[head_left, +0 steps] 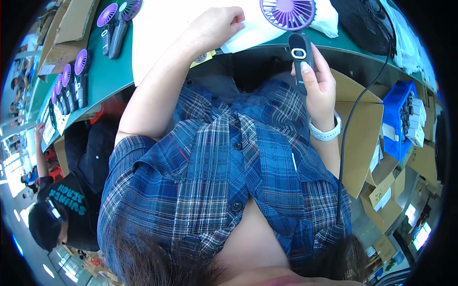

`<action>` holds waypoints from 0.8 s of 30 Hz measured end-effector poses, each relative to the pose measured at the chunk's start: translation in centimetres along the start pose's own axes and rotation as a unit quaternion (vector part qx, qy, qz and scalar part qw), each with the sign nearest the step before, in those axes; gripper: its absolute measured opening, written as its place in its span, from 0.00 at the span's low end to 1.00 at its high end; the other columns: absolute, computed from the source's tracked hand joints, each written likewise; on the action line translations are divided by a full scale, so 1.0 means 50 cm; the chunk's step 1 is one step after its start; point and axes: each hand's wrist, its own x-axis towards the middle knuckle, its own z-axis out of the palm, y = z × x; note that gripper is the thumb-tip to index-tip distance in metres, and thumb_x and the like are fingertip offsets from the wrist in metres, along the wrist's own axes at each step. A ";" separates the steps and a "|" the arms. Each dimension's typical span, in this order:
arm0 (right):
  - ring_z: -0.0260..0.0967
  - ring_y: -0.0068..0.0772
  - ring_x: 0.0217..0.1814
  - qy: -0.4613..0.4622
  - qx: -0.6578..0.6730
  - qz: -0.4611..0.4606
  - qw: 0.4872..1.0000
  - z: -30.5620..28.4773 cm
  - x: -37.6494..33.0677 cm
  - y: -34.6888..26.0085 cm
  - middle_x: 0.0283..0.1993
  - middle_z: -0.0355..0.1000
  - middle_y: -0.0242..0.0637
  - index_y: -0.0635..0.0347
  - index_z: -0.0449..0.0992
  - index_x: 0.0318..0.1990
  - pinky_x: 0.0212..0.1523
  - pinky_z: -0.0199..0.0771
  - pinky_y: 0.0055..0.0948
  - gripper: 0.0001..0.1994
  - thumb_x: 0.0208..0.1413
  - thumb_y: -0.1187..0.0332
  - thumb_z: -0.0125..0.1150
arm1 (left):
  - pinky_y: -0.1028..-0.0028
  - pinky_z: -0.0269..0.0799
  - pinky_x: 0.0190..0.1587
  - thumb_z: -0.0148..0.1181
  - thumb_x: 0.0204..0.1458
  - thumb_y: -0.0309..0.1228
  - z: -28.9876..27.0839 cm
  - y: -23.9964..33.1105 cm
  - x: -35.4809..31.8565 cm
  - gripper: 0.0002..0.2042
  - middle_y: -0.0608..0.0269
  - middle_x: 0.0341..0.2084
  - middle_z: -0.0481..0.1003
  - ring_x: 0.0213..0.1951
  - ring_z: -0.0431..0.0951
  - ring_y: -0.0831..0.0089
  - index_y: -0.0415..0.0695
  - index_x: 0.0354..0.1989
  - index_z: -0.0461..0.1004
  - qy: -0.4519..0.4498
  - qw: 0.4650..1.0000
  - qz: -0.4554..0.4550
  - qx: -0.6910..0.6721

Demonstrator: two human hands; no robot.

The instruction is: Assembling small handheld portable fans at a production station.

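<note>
In my right hand (319,83) is a handheld fan (296,39) with a purple round head and a dark grey handle. The thumb presses on the front of the handle, below its light-ringed button, and the fan head points away from me. My left hand (218,29) is curled closed above the green table, beside a thin white bag or wrap (260,31). Whatever its fingers may hold is hidden. Beneath that forearm lies a white sheet (155,38), and a yellow label (204,58) shows at the table edge.
More purple fans (107,29) lie along the green table (113,76) on the left, near a cardboard box (71,35). A black mesh bag (365,26) is at the far right. A dark cable (358,100), an open carton (358,128) and a blue bin (393,124) are beside me. Another person (71,190) sits at left.
</note>
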 end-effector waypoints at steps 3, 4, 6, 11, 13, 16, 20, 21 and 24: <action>0.69 0.22 0.40 0.008 0.003 -0.043 0.999 0.009 -0.004 0.006 0.40 0.71 0.36 0.65 0.60 0.64 0.41 0.70 0.21 0.25 0.62 0.65 0.52 | 0.79 0.72 0.28 0.58 0.56 0.35 -0.002 -0.026 0.009 0.10 0.58 0.27 0.78 0.29 0.79 0.72 0.42 0.40 0.77 -0.033 0.999 0.040 -0.008; 0.69 0.22 0.39 -0.003 -0.010 -0.034 0.999 0.013 -0.004 0.005 0.40 0.72 0.36 0.65 0.61 0.64 0.41 0.71 0.21 0.25 0.62 0.65 0.52 | 0.79 0.72 0.28 0.58 0.56 0.35 -0.003 -0.025 0.009 0.10 0.58 0.27 0.78 0.29 0.79 0.72 0.42 0.40 0.77 -0.033 0.999 0.041 -0.008; 0.70 0.22 0.39 -0.025 -0.036 -0.017 0.999 0.018 -0.005 0.004 0.40 0.73 0.36 0.65 0.62 0.63 0.40 0.72 0.21 0.24 0.62 0.64 0.52 | 0.81 0.72 0.28 0.59 0.56 0.35 -0.005 -0.022 0.009 0.11 0.59 0.26 0.77 0.28 0.78 0.74 0.41 0.40 0.77 -0.048 0.998 0.018 -0.026; 0.71 0.23 0.38 0.015 -0.009 -0.039 0.999 0.018 -0.011 0.008 0.40 0.73 0.37 0.65 0.64 0.62 0.40 0.72 0.21 0.23 0.62 0.64 0.53 | 0.83 0.71 0.27 0.59 0.56 0.37 -0.012 -0.036 0.013 0.13 0.61 0.23 0.74 0.25 0.75 0.78 0.40 0.41 0.76 -0.097 0.987 -0.038 -0.119; 0.71 0.23 0.38 0.002 -0.046 -0.044 0.998 0.018 -0.010 0.006 0.40 0.73 0.37 0.66 0.64 0.61 0.40 0.73 0.21 0.23 0.61 0.64 0.53 | 0.83 0.70 0.27 0.58 0.56 0.36 -0.013 -0.044 0.013 0.12 0.62 0.23 0.74 0.25 0.74 0.78 0.40 0.41 0.76 -0.101 0.987 -0.028 -0.124; 0.71 0.23 0.38 -0.003 -0.074 -0.045 0.996 0.020 -0.009 0.003 0.41 0.73 0.37 0.66 0.65 0.61 0.40 0.73 0.21 0.23 0.61 0.64 0.53 | 0.84 0.69 0.26 0.58 0.57 0.35 -0.013 -0.049 0.013 0.11 0.63 0.22 0.73 0.23 0.73 0.79 0.40 0.42 0.76 -0.106 0.985 -0.009 -0.134; 0.72 0.24 0.37 0.017 -0.080 -0.040 0.996 0.021 -0.009 0.009 0.39 0.74 0.38 0.65 0.66 0.59 0.38 0.73 0.21 0.22 0.60 0.64 0.55 | 0.82 0.70 0.27 0.57 0.57 0.34 -0.009 -0.037 0.010 0.10 0.63 0.23 0.74 0.25 0.73 0.78 0.42 0.42 0.76 -0.082 0.991 0.000 -0.109; 0.73 0.24 0.35 0.033 -0.069 -0.042 0.996 0.019 -0.008 0.013 0.38 0.75 0.38 0.65 0.68 0.59 0.37 0.73 0.21 0.22 0.59 0.65 0.55 | 0.81 0.70 0.28 0.56 0.58 0.34 -0.006 -0.031 0.008 0.09 0.63 0.24 0.74 0.26 0.74 0.78 0.43 0.42 0.76 -0.077 0.994 0.010 -0.081; 0.74 0.24 0.34 0.059 -0.052 -0.045 0.996 0.017 -0.007 0.014 0.36 0.76 0.38 0.64 0.69 0.57 0.35 0.73 0.21 0.21 0.57 0.65 0.56 | 0.78 0.72 0.30 0.56 0.58 0.33 -0.009 -0.012 0.001 0.08 0.63 0.24 0.74 0.27 0.75 0.76 0.45 0.42 0.76 -0.068 0.997 0.031 -0.026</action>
